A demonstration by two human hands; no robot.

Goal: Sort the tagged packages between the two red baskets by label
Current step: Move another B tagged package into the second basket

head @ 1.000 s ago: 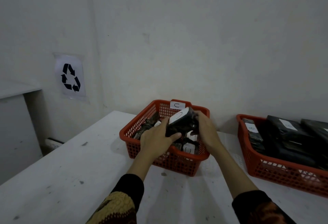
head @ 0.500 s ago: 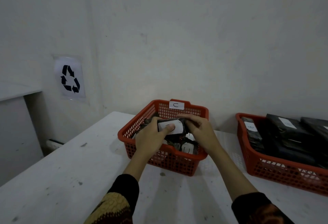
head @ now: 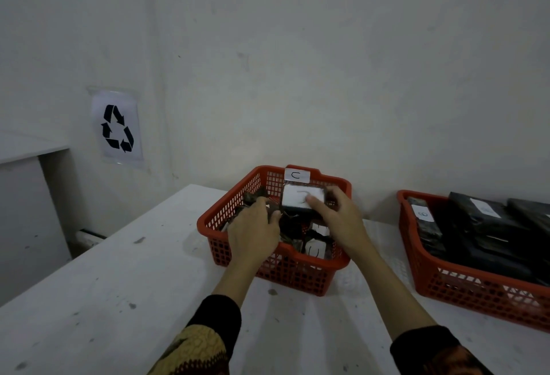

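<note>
A red basket (head: 285, 273) tagged "C" on its far rim stands in the middle of the white table and holds several dark packages. A black package with a white label (head: 300, 197) lies at the back of that basket. My right hand (head: 336, 220) grips it, thumb on the label. My left hand (head: 253, 232) rests on the other packages at the basket's left side, fingers curled. A second red basket (head: 464, 288) at the right holds several larger black packages with white tags (head: 422, 213).
The white table (head: 119, 285) runs along a white wall, with a recycling sign (head: 117, 127) on the left wall. The table's left edge drops off toward a ledge and a pipe near the floor.
The labelled package went from raised between both hands down to the back of the "C" basket. My left hand came off it and dropped onto the other packages.
</note>
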